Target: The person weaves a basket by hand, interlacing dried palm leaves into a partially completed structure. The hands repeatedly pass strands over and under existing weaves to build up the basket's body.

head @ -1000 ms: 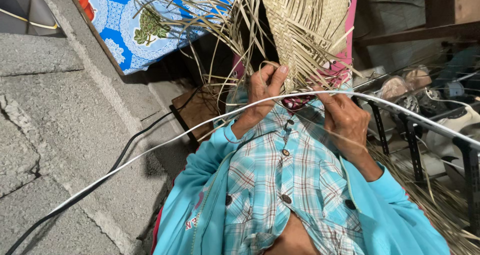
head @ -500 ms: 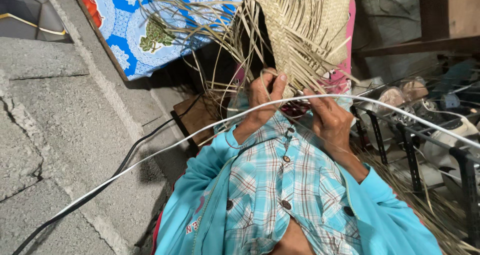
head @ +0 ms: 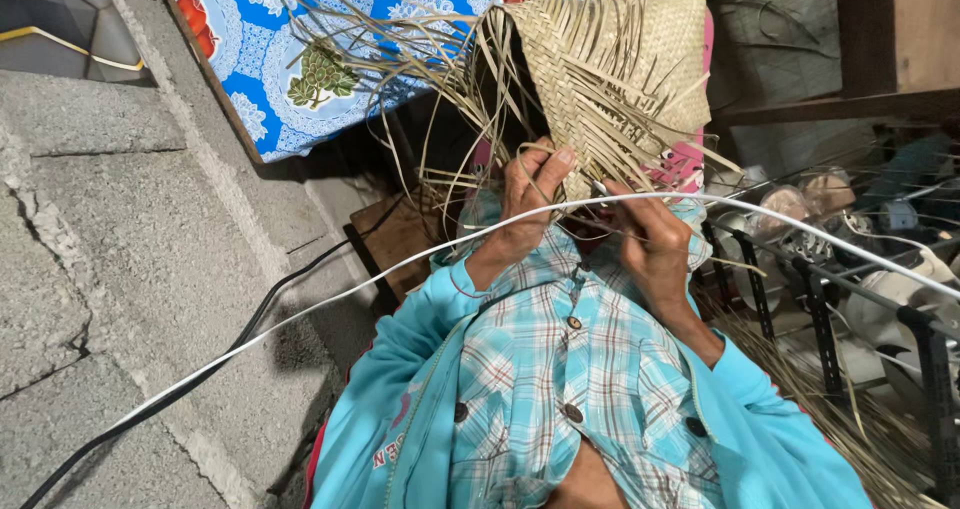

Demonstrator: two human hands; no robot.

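Both hands are holding the mat (head: pixel 615 64) up, the left hand (head: pixel 525 194) pinching its bottom edge and the right hand (head: pixel 650 244) closing on loose strips (head: pixel 450 79) just beside, which are thin and could snap if tugged hard.

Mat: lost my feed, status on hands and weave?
Left hand and right hand both pinching strips at mat edge. Mat partly woven, loose ends splayed. White cable crosses below hands.

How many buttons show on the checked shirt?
3 buttons on the checked shirt: one high on the placket, one lower left, one at the right. Folds may hide others.
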